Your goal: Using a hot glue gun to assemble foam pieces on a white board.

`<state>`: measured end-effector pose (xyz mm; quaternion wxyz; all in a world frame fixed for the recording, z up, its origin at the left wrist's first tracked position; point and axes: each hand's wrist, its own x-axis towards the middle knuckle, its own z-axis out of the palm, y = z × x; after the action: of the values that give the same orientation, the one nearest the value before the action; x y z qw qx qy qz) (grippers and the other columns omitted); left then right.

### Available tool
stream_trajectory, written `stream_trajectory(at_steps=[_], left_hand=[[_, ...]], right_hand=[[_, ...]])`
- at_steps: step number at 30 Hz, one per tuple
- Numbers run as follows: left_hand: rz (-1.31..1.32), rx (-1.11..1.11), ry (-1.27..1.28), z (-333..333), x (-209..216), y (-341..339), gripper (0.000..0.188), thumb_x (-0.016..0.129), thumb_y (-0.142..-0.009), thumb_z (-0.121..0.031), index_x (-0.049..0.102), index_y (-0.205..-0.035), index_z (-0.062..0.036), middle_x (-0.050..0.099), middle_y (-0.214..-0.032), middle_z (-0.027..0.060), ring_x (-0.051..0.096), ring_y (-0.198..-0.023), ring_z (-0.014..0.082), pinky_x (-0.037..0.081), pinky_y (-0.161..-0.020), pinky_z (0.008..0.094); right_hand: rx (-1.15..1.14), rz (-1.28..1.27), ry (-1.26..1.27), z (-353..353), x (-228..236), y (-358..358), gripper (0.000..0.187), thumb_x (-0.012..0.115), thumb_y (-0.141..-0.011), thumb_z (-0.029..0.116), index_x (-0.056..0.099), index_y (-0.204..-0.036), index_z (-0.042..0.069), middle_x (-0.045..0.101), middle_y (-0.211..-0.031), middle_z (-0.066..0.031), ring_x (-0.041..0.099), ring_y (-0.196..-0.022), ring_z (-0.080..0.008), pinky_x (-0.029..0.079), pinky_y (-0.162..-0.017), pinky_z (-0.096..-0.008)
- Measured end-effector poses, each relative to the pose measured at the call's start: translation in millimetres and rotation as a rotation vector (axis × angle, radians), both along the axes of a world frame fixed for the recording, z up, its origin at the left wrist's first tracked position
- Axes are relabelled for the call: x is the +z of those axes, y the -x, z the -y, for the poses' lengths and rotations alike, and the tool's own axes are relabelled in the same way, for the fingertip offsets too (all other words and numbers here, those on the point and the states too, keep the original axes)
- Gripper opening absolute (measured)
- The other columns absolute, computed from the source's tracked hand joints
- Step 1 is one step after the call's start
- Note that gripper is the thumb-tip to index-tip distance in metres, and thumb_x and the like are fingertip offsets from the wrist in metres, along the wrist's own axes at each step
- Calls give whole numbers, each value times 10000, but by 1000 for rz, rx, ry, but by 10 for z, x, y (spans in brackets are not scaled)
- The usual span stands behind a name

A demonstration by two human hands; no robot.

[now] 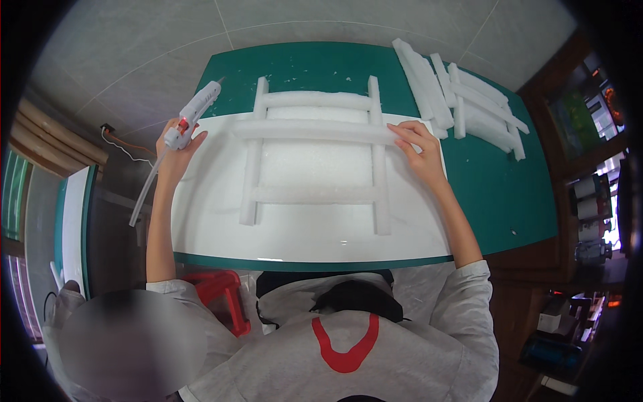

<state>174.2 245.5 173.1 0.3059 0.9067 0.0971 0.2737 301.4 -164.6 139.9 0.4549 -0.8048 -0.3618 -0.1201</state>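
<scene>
Green table carrying one white sheet and one foam ladder frame.
Five strips are forming the frame; about six spare foam strips are lying beyond. Right hand, fingers spread, is pressing the frame's long crossbar; left hand is gripping one glue gun.

The white, rough-grained foam strips forming a ladder-like frame look matt and crumbly. The white rectangular board beneath is smooth and glossy, perhaps plastic. The white plastic glue gun has a slight sheen; the green tabletop looks matt.
</scene>
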Motion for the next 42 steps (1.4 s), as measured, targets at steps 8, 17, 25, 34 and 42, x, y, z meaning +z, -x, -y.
stream_trajectory(at_steps=[8, 17, 25, 34, 42], left_hand=[[154, -111, 74, 56, -84, -128, 337, 732, -659, -166, 541, -895, -19, 556, -856, 53, 522, -723, 137, 412, -638, 253], [31, -68, -131, 217, -89, -148, 413, 756, -596, -199, 538, -898, -19, 535, -915, 78, 534, -694, 196, 434, -608, 285], [73, -101, -99, 334, -164, -173, 402, 755, -604, -191, 539, -898, -21, 533, -919, 71, 533, -691, 186, 430, -596, 270], [42, -99, -152, 412, -153, -222, 361, 746, -619, -159, 546, -884, -16, 533, -908, 72, 530, -701, 179, 424, -610, 271], [56, -110, -152, 424, -207, -232, 354, 742, -623, -144, 544, -885, -11, 534, -892, 72, 530, -688, 176, 424, -600, 263]], right_hand=[[-22, 150, -9, -88, -48, -3, 303, 600, -685, -20, 643, -962, 95, 574, -929, -61, 514, -883, -204, 417, -752, -274], [-69, 219, -34, -94, -110, 10, 286, 615, -641, -35, 654, -899, 82, 585, -920, -65, 511, -908, -219, 413, -789, -289], [-45, 217, -9, -60, -112, 18, 298, 577, -634, -68, 653, -880, 81, 576, -945, -65, 510, -931, -225, 416, -805, -299], [14, 199, 2, -43, -144, 16, 357, 497, -596, -96, 641, -873, 76, 568, -962, -74, 510, -947, -235, 426, -796, -299], [51, 201, 19, 15, -153, 29, 367, 493, -581, -95, 633, -883, 59, 564, -951, -81, 515, -913, -241, 427, -780, -299]])
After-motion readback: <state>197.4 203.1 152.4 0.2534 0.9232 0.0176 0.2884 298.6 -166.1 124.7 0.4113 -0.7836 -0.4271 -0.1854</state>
